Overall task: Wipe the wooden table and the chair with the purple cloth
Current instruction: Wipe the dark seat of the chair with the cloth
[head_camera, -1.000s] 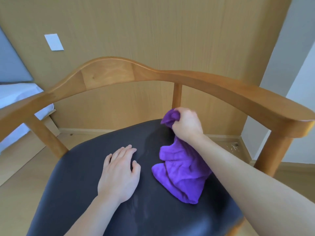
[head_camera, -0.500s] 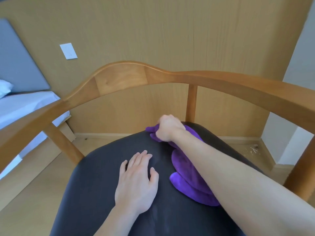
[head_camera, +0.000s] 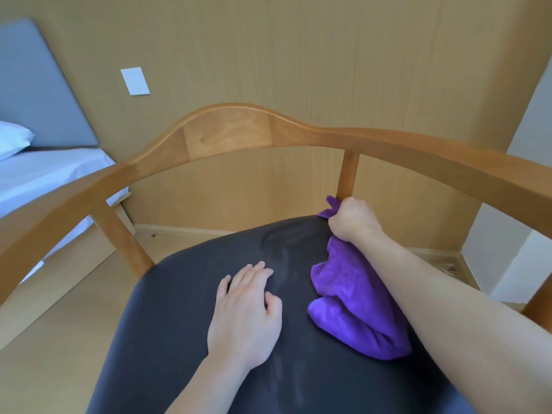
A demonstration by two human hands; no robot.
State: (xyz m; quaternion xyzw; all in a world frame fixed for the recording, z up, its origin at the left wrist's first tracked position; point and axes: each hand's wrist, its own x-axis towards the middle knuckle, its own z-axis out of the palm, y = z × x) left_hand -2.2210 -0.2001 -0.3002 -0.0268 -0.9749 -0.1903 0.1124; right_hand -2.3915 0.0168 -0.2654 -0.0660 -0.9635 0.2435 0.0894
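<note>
We are well into the chair part of the job, as far as we can judge: our right hand (head_camera: 352,222) grips a bunch of the purple cloth (head_camera: 355,300) in a closed fist at the far right corner of the dark seat (head_camera: 185,324), just in front of the upright wooden post (head_camera: 346,177) that carries the curved back rail (head_camera: 233,130). The rest of the cloth trails back from that fist under our forearm and lies bunched on the seat, touching it. Our left hand (head_camera: 248,312) rests flat on the seat to the left of the cloth, fingers straight and close together, thumb slightly out, holding nothing; it seems to steady us or the chair.

Faint pale streaks on the seat, just beyond the left hand's fingertips and again near the wrist, look like wipe marks, so we take the middle of the seat as already covered. Whether the near left part of the seat, the rail, the armrests and the legs have been wiped we cannot tell. The wooden table is not in view, so we cannot say whether it is done
</note>
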